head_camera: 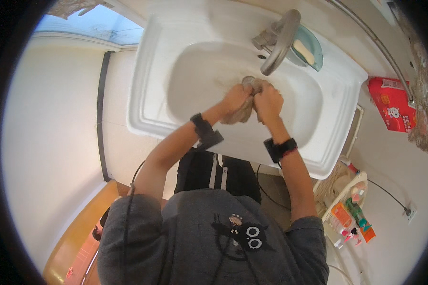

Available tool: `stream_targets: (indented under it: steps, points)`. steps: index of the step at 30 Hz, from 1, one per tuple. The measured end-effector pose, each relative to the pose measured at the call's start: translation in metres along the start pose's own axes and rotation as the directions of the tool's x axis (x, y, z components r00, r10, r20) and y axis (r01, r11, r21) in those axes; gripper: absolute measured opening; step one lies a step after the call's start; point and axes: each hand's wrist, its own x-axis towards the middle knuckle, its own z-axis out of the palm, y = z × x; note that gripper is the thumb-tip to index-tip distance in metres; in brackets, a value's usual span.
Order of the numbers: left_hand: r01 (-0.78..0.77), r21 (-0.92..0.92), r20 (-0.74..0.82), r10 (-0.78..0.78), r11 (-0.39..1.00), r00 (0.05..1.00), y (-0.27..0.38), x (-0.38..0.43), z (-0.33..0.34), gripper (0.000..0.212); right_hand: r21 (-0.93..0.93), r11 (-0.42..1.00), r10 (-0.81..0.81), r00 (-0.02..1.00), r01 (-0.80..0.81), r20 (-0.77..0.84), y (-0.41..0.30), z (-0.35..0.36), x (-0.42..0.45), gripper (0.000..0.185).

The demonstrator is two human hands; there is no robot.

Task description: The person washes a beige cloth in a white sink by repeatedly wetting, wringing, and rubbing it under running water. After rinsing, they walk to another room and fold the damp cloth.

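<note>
Over the basin of a white ceramic sink, my left hand and my right hand grip a bunched, wet-looking greyish-brown cloth. The hands are close together, thumbs near each other, with cloth between them and hanging below. Just beyond them is the round metal drain. A metal faucet arches over the back of the basin, beyond my right hand; no water stream can be seen from it. Black straps with small devices are on both wrists.
A green soap dish holding a pale soap bar sits behind the faucet. A red package hangs at the right wall below a metal rail. Lower right, a rack holds several bottles. Thin cables run along my left arm and below the sink.
</note>
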Motion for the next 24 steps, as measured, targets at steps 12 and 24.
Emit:
stream_targets:
  steps: [12,24]
  points:
    - [-0.118,-0.206,0.105,0.142,0.971,0.984,0.058,-0.046,-0.051,0.051,0.632,0.311,-0.023,0.659,-0.71,0.752,0.103,-0.048,0.037,0.024]
    - [0.084,-0.906,0.071,-0.047,0.416,0.996,0.073,-0.051,-0.042,0.024,0.697,0.636,-0.047,0.885,-0.331,0.462,0.001,-0.102,-0.002,0.068]
